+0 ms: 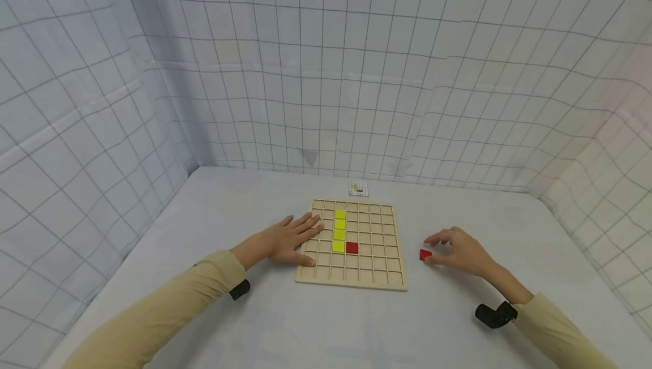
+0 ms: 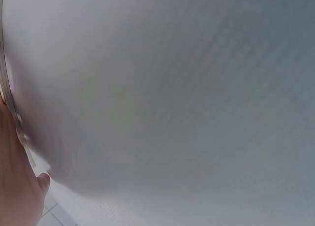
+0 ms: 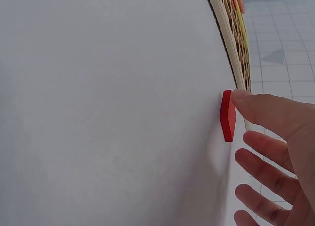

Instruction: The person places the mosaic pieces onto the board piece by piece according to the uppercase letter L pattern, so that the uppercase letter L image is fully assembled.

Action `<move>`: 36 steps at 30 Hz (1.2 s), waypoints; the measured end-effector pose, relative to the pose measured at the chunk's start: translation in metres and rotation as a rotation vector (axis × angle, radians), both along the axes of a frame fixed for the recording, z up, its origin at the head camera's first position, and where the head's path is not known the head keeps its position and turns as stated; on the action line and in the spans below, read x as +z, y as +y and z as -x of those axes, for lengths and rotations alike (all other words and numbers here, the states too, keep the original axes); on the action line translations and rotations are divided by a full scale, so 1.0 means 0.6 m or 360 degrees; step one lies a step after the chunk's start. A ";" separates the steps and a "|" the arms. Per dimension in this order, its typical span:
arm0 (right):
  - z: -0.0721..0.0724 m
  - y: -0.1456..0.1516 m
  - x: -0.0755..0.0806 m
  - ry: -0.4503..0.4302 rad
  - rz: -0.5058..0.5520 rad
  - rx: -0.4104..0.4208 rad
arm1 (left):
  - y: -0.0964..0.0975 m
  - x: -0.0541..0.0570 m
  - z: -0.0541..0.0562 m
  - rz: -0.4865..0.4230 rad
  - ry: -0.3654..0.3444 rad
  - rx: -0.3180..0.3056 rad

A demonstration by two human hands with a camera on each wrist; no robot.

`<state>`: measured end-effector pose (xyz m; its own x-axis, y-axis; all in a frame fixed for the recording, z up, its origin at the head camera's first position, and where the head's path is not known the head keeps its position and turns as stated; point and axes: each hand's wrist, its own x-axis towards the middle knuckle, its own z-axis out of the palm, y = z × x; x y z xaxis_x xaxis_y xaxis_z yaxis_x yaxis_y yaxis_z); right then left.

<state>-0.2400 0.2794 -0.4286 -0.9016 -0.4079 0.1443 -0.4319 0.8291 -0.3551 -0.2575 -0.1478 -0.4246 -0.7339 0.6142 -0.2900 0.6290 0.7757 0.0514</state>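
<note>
A square wooden grid board [image 1: 351,286] lies on the white table. Several yellow tiles [image 1: 339,224] form a column in its cells, and one red tile [image 1: 352,248] sits right of the lowest yellow one. My left hand [image 1: 290,240] rests with spread fingers over the board's left side; only part of that hand [image 2: 19,177] shows in the left wrist view. To the right of the board, my right hand [image 1: 460,251] is at a loose red tile [image 1: 425,254] on the table. Its thumb [image 3: 263,110] appears to touch this tile [image 3: 228,116], while the other fingers stay apart from it.
Behind the board lies a small card [image 1: 359,189] printed with a grid and coloured squares. White cloth walls [image 1: 367,74] with dark grid lines rise at the back and both sides of the table [image 1: 326,324].
</note>
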 end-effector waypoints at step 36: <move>0.008 -0.039 0.004 0.0129 0.0095 0.0034 | -0.003 -0.003 0.002 -0.0081 -0.0014 -0.0029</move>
<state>-0.2446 0.2563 -0.4262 -0.8771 -0.4154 0.2411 -0.4786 0.7977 -0.3669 -0.2590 -0.1494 -0.4264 -0.7202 0.6416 -0.2642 0.6422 0.7605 0.0960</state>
